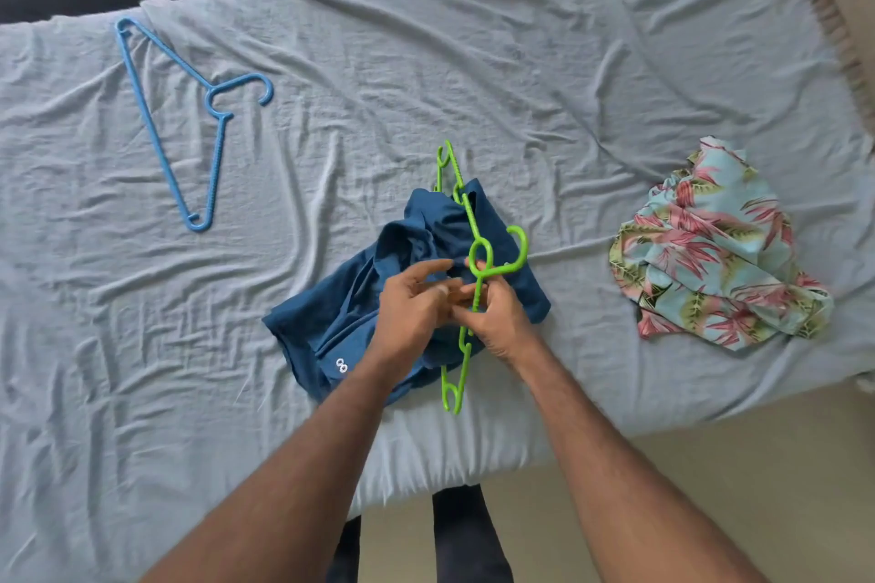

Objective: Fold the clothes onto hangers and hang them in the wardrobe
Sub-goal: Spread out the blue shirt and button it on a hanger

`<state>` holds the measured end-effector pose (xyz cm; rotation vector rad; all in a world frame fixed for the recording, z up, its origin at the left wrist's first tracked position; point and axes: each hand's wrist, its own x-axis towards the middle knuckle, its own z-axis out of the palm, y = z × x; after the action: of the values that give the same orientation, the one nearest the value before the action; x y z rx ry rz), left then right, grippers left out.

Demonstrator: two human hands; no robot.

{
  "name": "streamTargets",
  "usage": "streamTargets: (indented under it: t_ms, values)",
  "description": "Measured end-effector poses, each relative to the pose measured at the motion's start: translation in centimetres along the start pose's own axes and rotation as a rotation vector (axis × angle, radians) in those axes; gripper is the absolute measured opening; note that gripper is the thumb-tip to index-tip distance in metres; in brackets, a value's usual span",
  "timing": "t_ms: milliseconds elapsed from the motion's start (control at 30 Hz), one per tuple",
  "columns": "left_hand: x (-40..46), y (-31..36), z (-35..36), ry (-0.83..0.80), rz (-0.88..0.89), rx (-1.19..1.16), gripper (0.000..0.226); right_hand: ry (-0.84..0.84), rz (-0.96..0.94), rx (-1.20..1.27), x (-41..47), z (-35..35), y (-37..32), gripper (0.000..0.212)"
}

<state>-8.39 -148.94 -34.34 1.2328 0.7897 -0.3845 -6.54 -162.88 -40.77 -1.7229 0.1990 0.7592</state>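
Over on the left, a blue hanger (189, 118) is lying flat on the wrinkled grey-blue sheet of the bed (521, 62), its hook pointing toward the middle and nothing touching it. Moving along to the centre, a dark blue garment (341, 312) is sitting crumpled on the sheet near the bed's front edge (a small white logo is showing on its lower part), and a green hanger (473, 223) is lying across it, running from the far side toward the person, with its hook curling off to the right. Both hands are meeting right over that spot. The left hand (412, 308) is reaching in with its fingers curled toward the hanger's neck, fingertips seeming to pinch at the blue cloth or the green plastic there; I cannot tell which. The right hand (497, 317) is gripping the green hanger just below the hook, fingers wrapped round its shaft. One end of the hanger is poking out beyond the garment on the far side, and the other end is sticking out below the hands, near the front edge of the bed. Further right, well apart from all this, a floral garment (719, 251) in pale blue, pink and green is lying bunched on the sheet. At the far right corner a beige fringed cushion (847, 14) is resting on the bed.
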Motion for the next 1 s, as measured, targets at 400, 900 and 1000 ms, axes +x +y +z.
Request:
streamTargets:
  t_ms: [400,900,1000]
  values:
    - [1.3,-6.3,3.5,0.588,-0.567,0.093,0.142,0.256,0.091,0.043,0.6,-1.3,1.1,0.021]
    - [9.9,-0.8,-1.2,0.393,-0.152,0.447,0.112,0.216,0.017,0.166,0.8,-3.1,-0.8,0.015]
    - [10.2,-0.9,-0.5,0.276,-0.132,0.52,0.057,0.223,0.006,0.123,0.3,-3.2,-1.0,0.017]
